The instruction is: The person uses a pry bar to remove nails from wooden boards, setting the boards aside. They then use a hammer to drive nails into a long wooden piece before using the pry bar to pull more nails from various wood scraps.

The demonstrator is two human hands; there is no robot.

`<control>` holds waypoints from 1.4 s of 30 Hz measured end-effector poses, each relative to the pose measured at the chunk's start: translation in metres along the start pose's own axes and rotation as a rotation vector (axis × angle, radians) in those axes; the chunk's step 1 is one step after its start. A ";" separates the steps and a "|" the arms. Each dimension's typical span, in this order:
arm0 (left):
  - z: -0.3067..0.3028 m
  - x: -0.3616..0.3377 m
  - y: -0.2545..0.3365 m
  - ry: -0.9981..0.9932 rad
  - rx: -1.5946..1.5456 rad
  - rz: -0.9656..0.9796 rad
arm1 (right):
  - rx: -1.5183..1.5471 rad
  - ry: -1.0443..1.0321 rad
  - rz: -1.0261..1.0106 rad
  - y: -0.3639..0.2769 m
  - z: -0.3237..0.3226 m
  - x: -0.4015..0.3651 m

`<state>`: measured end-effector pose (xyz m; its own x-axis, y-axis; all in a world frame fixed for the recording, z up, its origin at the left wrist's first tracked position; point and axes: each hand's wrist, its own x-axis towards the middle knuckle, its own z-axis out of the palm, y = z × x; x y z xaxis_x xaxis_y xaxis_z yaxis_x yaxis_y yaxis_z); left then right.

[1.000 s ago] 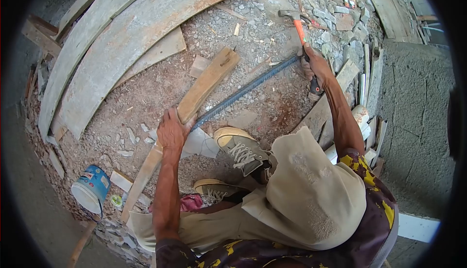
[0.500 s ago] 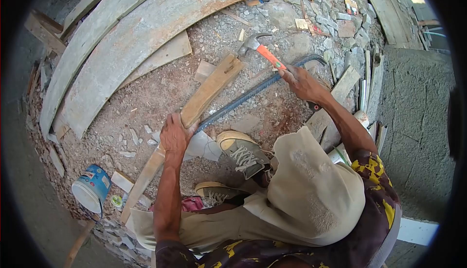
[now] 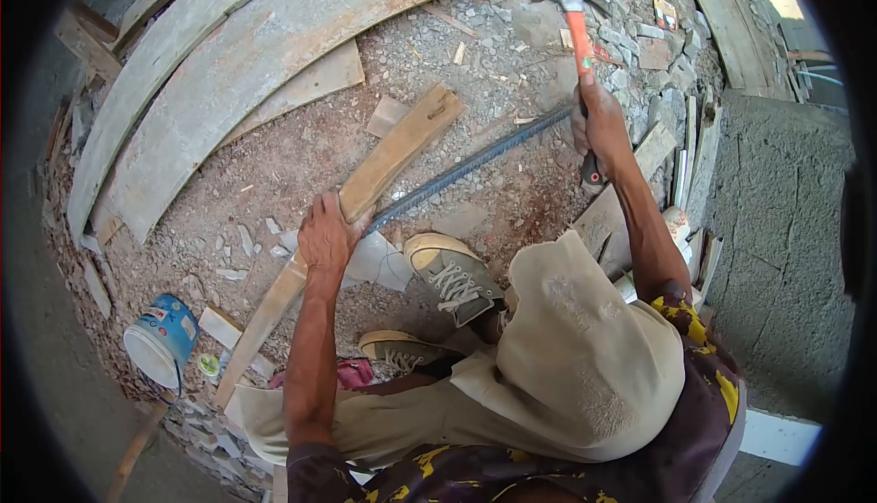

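A claw hammer (image 3: pixel 577 37) with an orange and black handle is held up in my right hand (image 3: pixel 603 124), its head pointing away from me. My left hand (image 3: pixel 326 233) is closed around a wooden board (image 3: pixel 402 151) lying slantwise over the rubble. A strip of wood (image 3: pixel 265 325) extends below that hand; whether it is the same piece is hidden by my fingers. A ribbed steel bar (image 3: pixel 475 168) runs from beside my left hand toward my right wrist. A pale flat scrap (image 3: pixel 379 264) lies under the wood near my shoe (image 3: pixel 452 279).
Large curved-looking planks (image 3: pixel 247 64) lie across the upper left. A blue and white paint bucket (image 3: pixel 163 338) stands at lower left. Broken stone and wood offcuts (image 3: pixel 655 151) cover the right side, next to a rough concrete slab (image 3: pixel 786 220). Gravel covers the ground.
My right hand has raised and swung the hammer up and to the right, away from the board's end. My left hand stays on the board.
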<state>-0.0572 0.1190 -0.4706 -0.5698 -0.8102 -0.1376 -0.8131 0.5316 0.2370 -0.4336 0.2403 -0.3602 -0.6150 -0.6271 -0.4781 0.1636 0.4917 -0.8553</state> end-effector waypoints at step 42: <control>-0.005 0.000 0.004 -0.062 0.001 -0.060 | 0.096 -0.201 0.316 0.052 -0.039 0.031</control>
<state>-0.0598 0.1194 -0.4649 -0.5263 -0.8237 -0.2112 -0.8461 0.4827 0.2259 -0.4742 0.2698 -0.4115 -0.3611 -0.5641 -0.7425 0.3986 0.6265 -0.6698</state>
